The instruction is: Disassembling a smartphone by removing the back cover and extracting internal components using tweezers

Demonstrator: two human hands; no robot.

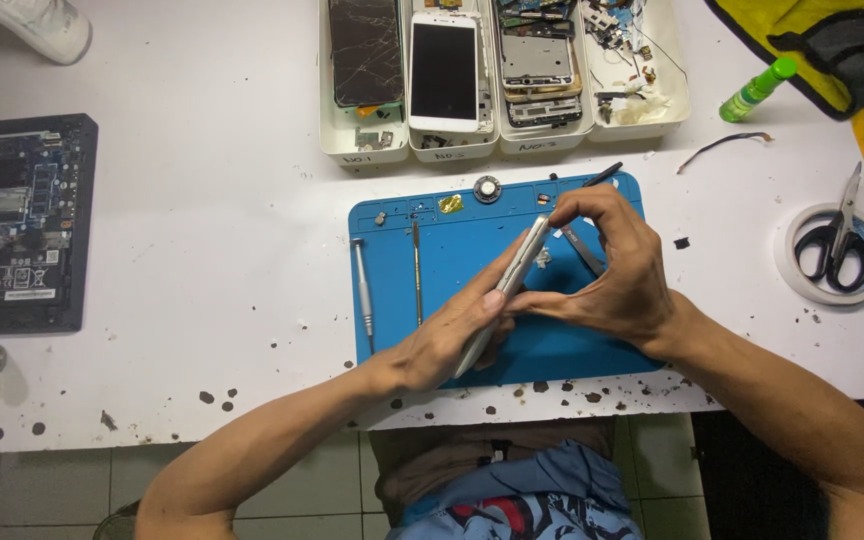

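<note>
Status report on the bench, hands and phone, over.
Left hand and right hand both grip the silver phone, tilted on edge over the blue mat. Tweezers under the right palm. Screwdriver lies left, apart.

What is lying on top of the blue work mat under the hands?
On the blue work mat lie a blue-handled screwdriver, a thin metal tool and small parts along its top edge. The left hand and right hand holding the phone cover the middle.

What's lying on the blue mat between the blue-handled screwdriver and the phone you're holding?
In the head view, one thin metal tool lies upright between the blue-handled screwdriver and the phone; otherwise bare blue mat.
</note>
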